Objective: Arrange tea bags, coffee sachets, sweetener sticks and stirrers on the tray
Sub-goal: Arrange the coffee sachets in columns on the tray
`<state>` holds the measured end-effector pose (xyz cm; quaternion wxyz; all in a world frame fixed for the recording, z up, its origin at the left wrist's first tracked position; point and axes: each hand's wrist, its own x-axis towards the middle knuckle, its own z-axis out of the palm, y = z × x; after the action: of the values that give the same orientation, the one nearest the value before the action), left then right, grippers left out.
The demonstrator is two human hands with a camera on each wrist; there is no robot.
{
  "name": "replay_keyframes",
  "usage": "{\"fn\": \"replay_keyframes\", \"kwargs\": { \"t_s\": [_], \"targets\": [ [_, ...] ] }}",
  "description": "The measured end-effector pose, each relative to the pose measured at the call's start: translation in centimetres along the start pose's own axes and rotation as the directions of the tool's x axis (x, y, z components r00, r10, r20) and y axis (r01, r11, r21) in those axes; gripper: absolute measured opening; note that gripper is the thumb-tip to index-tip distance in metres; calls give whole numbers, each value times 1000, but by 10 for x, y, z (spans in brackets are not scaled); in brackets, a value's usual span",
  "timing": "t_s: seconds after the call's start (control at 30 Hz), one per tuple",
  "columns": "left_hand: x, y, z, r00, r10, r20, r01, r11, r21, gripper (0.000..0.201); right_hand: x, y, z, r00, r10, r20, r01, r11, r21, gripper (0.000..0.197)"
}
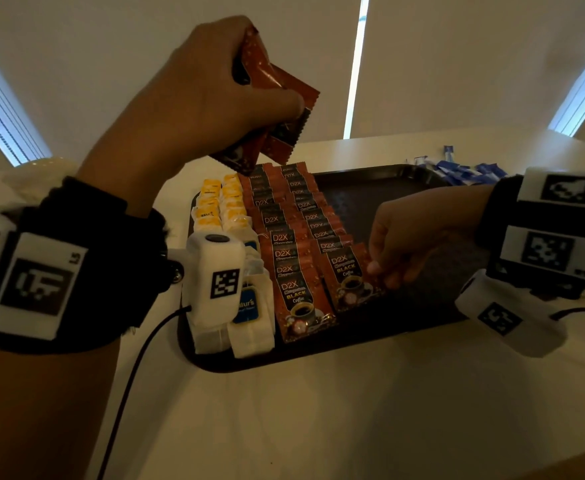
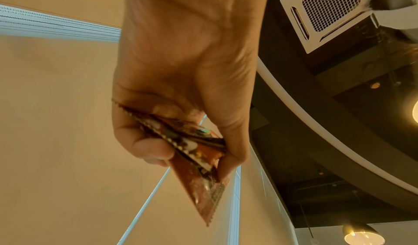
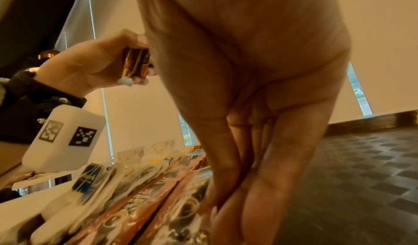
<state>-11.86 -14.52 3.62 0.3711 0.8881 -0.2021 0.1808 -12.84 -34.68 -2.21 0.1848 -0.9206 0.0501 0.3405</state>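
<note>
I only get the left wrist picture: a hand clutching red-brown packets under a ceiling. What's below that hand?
Observer: A dark tray on a white table. The rows of coffee sachets on it, two overlapping lines, match the packets that the left hand holds.
Visitor: Where's the other hand?
Observer: The right hand is down at the tray. It seems to pinch a coffee sachet beside the near end of the right row.
Visitor: Only coffee on there?
Observer: No. Left of the rows stand yellow-tagged tea bags at the far end and blue-tagged tea bags nearer.
Visitor: Anything waiting off the tray?
Observer: Blue-and-white sticks lie on the table behind it.
</note>
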Motion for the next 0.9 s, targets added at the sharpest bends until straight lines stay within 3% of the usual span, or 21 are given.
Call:
{"fn": "replay_keyframes", "kwargs": {
  "t_s": [0.5, 0.6, 0.7, 0.77, 0.83, 0.9],
  "targets": [
    [1, -1, 5, 998, 19, 66, -21, 999, 31, 31, 6, -7, 1, 997, 29, 71, -20, 993, -114, 17],
    [1, 0, 5, 996, 20, 84, -23, 999, 32, 34, -5, -11, -9, 998, -64, -24, 59, 985, -164, 21],
    [2, -1, 6, 995, 23, 95, -25, 999, 23, 31, -24, -22, -25, 915, -277, -292, 297, 954, 25, 31],
    [2, -2, 6, 995, 22, 96, -25, 999, 24, 34, -40, -31, -31, 833, -341, -436, 481, 835, 268, 36],
    [2, -2, 8, 995, 26, 92, -28, 999, 23, 31, -51, -37, -32, 770, -382, -511, 602, 698, 387, 42],
    [2, -2, 9, 996, 27, 90, -31, 999, 34, 30, -57, -42, -27, 733, -426, -531, 662, 626, 412, 43]
  ]
}}
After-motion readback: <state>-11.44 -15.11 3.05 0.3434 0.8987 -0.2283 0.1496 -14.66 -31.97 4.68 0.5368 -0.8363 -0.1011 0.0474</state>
